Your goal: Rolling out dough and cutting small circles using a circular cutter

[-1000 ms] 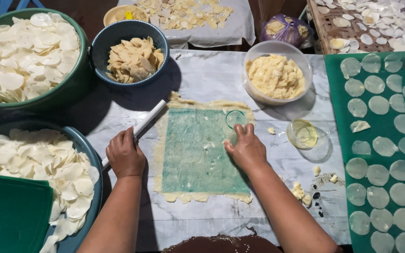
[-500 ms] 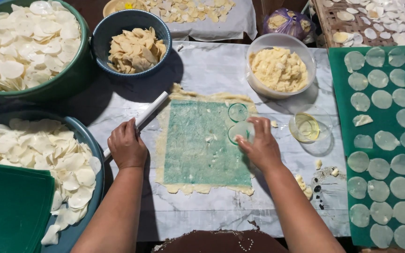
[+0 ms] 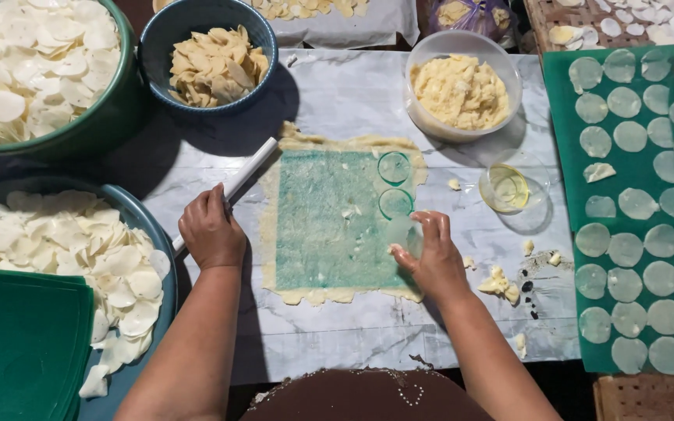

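Note:
A thin sheet of pale dough (image 3: 329, 226) lies rolled out over a green mat on the marbled table cover (image 3: 352, 93). Two round cut marks (image 3: 394, 185) show near its right edge. My right hand (image 3: 432, 263) presses a clear round cutter (image 3: 404, 234), blurred, onto the dough just below those marks. My left hand (image 3: 212, 232) rests closed over a white rolling pin (image 3: 250, 170) that lies slanted along the sheet's left side.
Far left stands a green bowl (image 3: 111, 117) of white discs, beside it a blue bowl (image 3: 157, 47) of yellowish chips. A blue basin (image 3: 146, 226) of discs and stacked green mats (image 3: 25, 343) sit near left. Right: dough tub (image 3: 462, 90), small glass dish (image 3: 513, 187), green mat (image 3: 563, 117) with cut rounds, dough scraps (image 3: 497, 284).
My right hand has moved down the dough's right edge toward me, leaving two round cut marks behind it. My left hand has stayed on the rolling pin.

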